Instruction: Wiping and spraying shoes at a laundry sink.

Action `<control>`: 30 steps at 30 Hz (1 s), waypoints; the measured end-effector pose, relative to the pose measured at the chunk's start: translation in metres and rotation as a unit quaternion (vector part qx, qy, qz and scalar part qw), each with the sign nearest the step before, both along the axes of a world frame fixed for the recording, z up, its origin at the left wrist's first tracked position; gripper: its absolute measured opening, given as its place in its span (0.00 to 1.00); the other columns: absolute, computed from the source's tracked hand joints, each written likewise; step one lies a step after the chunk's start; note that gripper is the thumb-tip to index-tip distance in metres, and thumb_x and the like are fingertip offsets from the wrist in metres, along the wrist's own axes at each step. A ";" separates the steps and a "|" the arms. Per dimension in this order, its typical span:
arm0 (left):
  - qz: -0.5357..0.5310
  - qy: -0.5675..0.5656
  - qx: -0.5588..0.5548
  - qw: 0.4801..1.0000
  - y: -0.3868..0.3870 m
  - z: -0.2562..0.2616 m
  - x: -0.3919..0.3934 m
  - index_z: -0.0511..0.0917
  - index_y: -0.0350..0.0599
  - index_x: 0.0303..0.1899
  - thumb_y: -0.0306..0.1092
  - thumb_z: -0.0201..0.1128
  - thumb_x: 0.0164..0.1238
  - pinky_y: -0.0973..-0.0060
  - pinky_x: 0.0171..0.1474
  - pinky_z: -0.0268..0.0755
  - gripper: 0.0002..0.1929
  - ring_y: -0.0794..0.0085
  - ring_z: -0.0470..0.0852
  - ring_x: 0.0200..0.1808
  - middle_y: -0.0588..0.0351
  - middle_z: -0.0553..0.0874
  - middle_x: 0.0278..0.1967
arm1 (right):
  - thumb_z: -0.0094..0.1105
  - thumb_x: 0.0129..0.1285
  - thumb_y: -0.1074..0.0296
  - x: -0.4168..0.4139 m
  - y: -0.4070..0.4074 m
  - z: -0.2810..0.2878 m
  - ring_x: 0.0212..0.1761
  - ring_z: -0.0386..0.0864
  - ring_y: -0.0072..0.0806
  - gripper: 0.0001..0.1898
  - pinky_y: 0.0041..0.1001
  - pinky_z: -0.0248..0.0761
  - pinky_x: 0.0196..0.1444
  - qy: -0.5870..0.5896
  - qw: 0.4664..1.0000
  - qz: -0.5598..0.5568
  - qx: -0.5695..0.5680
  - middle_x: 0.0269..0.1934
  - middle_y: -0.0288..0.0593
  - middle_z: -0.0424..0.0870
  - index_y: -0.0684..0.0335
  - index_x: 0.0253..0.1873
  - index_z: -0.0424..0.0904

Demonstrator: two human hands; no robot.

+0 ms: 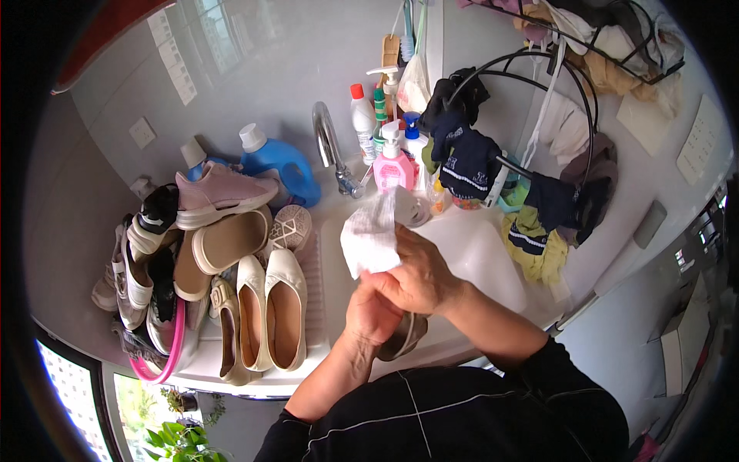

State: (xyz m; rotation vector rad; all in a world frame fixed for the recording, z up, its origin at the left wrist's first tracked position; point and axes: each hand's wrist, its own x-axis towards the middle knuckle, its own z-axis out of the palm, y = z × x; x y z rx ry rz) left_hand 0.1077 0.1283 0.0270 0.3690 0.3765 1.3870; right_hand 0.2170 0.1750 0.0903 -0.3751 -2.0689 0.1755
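Observation:
A crumpled white cloth or tissue (pixel 370 234) rises from between my hands, over the white sink basin (pixel 476 254). My right hand (pixel 424 271) grips the cloth's lower right edge and overlaps my left hand (pixel 375 309). The left hand is curled just under the cloth; what its fingers hold is hidden. Partly behind my wrists, near the sink's front edge, is a brown-grey shoe (pixel 407 338); whether a hand touches it cannot be seen. A pair of cream flat shoes (pixel 286 312) stands left of my hands, beside a beige flat shoe with a buckle (pixel 228 329).
Many shoes are piled at the left, with a pink sneaker (pixel 222 193) on top. Behind the basin stand a chrome faucet (pixel 332 144), a blue detergent bottle (pixel 283 167) and a pink pump bottle (pixel 394 164). Dark socks (pixel 465 156) hang from a black rack at right.

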 end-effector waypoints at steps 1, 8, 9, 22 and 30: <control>0.001 0.005 -0.030 1.000 0.001 0.002 -0.002 0.70 0.45 0.56 0.41 0.55 0.66 0.67 0.61 0.64 0.20 0.65 0.73 0.57 0.56 0.76 0.55 | 0.59 0.57 0.70 0.003 -0.001 -0.005 0.50 0.75 0.48 0.16 0.38 0.69 0.54 0.017 0.999 -0.007 -0.042 0.48 0.48 0.78 0.65 0.50 0.76; 0.042 0.058 0.032 0.997 -0.003 0.010 -0.009 0.72 0.42 0.55 0.39 0.64 0.59 0.67 0.57 0.68 0.23 0.65 0.79 0.50 0.55 0.81 0.49 | 0.52 0.56 0.80 0.024 -0.030 -0.057 0.54 0.74 0.53 0.17 0.40 0.67 0.58 0.088 0.994 -0.005 -0.059 0.52 0.57 0.76 0.67 0.53 0.75; 0.043 0.056 0.032 0.997 -0.005 0.013 -0.006 0.72 0.42 0.55 0.39 0.64 0.59 0.67 0.57 0.68 0.23 0.65 0.79 0.50 0.55 0.81 0.49 | 0.53 0.56 0.79 0.027 -0.031 -0.062 0.54 0.74 0.54 0.17 0.41 0.67 0.58 0.081 0.996 -0.002 -0.035 0.52 0.58 0.76 0.68 0.53 0.75; -0.014 0.537 0.167 0.827 -0.028 0.012 -0.007 0.79 0.40 0.39 0.30 0.62 0.64 0.79 0.38 0.71 0.06 0.82 0.77 0.32 0.60 0.83 0.29 | 0.64 0.54 0.66 0.057 -0.010 -0.010 0.30 0.80 0.43 0.10 0.35 0.72 0.33 -0.098 0.967 0.085 -0.221 0.30 0.51 0.80 0.66 0.36 0.78; 0.066 0.582 0.287 0.758 -0.031 0.023 -0.006 0.75 0.41 0.48 0.32 0.62 0.63 0.75 0.44 0.70 0.13 0.71 0.78 0.41 0.53 0.81 0.39 | 0.58 0.61 0.69 0.041 -0.033 -0.019 0.36 0.82 0.40 0.09 0.36 0.75 0.39 0.081 0.947 -0.031 -0.311 0.36 0.48 0.83 0.69 0.42 0.78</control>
